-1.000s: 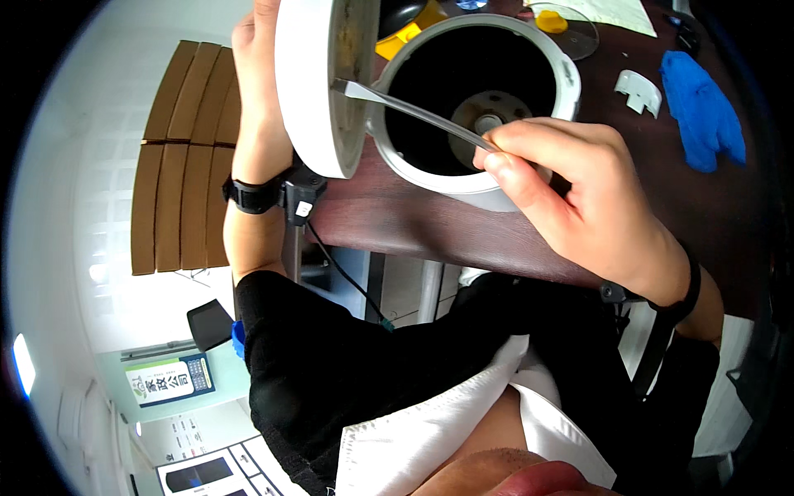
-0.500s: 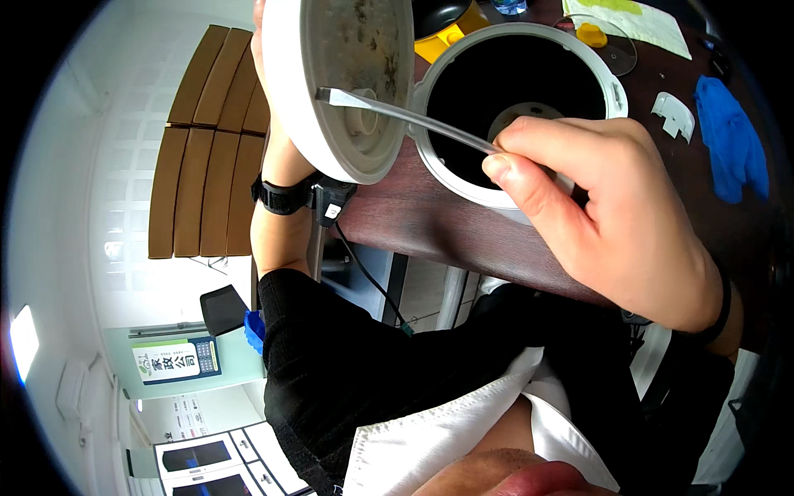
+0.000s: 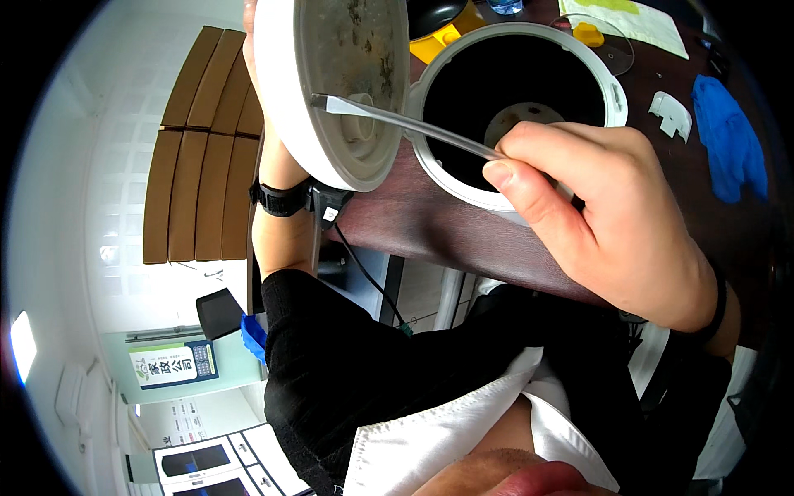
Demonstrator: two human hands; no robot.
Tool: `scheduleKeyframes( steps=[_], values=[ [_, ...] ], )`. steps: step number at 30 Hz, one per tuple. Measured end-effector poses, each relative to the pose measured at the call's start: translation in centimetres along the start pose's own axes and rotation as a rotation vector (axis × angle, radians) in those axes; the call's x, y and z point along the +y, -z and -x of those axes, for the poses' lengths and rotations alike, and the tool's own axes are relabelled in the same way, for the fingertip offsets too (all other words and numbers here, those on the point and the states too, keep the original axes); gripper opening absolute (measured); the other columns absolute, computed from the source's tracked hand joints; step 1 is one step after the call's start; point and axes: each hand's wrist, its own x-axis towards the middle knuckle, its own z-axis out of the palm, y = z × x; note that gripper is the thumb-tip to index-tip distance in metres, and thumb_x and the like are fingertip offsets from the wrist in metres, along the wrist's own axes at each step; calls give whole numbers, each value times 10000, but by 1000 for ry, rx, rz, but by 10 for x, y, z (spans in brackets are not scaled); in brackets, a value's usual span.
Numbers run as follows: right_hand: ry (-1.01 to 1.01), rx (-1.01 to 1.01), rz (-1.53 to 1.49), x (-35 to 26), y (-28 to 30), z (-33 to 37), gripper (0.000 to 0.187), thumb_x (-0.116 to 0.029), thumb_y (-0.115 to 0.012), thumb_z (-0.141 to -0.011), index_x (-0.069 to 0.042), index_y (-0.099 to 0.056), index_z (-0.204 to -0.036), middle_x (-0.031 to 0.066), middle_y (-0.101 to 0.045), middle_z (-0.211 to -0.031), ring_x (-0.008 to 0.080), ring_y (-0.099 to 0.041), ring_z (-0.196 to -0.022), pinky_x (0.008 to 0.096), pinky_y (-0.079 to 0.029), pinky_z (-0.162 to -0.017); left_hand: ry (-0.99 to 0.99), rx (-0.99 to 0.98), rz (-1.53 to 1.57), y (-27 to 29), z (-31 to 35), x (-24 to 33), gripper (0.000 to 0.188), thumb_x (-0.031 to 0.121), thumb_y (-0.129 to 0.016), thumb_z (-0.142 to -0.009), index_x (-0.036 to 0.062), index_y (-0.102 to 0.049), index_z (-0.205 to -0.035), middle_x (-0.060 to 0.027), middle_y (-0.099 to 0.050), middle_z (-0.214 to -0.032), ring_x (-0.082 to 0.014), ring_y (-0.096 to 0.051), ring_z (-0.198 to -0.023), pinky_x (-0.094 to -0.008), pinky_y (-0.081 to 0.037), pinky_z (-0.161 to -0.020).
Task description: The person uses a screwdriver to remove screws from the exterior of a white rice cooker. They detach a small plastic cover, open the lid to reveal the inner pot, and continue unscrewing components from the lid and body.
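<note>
My right hand (image 3: 616,211) is closed around a flat-head screwdriver (image 3: 413,126), its handle hidden in my fist. The metal shaft points left, and its flat tip lies against or just in front of the inner rim of a white lid (image 3: 285,91). That lid stands upright, its inner face turned right, with brown and dark stains and a round raised part. My left hand (image 3: 251,45) supports it from behind, most of its fingers hidden. Beside the lid sits an open rice cooker body (image 3: 419,145) with a white rim, a dark inside and a round plate at the bottom.
On the dark wooden table (image 3: 397,219) are a yellow container (image 3: 428,48), a glass lid with a yellow knob (image 3: 588,34), a white plastic piece (image 3: 672,116), blue gloves or cloth (image 3: 728,140) and a pale cloth (image 3: 662,33). Brown boxes (image 3: 194,194) are stacked at left.
The lid has shifted slightly left and down in view, and the screwdriver tip has moved slightly with it. Both hands keep their holds.
</note>
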Motion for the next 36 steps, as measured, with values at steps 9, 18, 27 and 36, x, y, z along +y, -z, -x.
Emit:
scheduleKeyframes(
  steps=[9,18,27,36],
  values=[
    [13,0,-25,-2,-1,0,180,-121,-617,-929,24,-587,-827,82,-503,-600,145,-474,-493,273,-349,-464,13,-3,12,-1,-5,1,646,505,-321,-974,-56,-550,-1196,-203,-702,-900,-267,-724,-749,-295,-604,-577],
    [-62,-50,-15,0,7,3,166,-105,-616,-929,29,-574,-839,90,-508,-604,152,-474,-499,279,-354,-469,23,-10,82,-6,-7,3,677,530,-289,-991,-58,-542,-1211,-205,-703,-903,-266,-728,-751,-291,-611,-569],
    [-64,-85,83,-11,15,-7,123,-75,-622,-910,26,-577,-854,121,-538,-638,225,-515,-504,311,-381,-475,3,89,310,1,3,-1,709,555,-257,-1007,-60,-533,-1226,-208,-704,-906,-265,-732,-752,-287,-617,-562],
    [-246,-284,-220,-14,19,-28,184,-86,-584,-935,51,-591,-811,132,-593,-675,190,-526,-526,288,-399,-499,-33,149,66,10,3,7,746,602,-282,-991,-50,-567,-1213,-196,-709,-928,-263,-733,-768,-289,-619,-583]
  ],
)
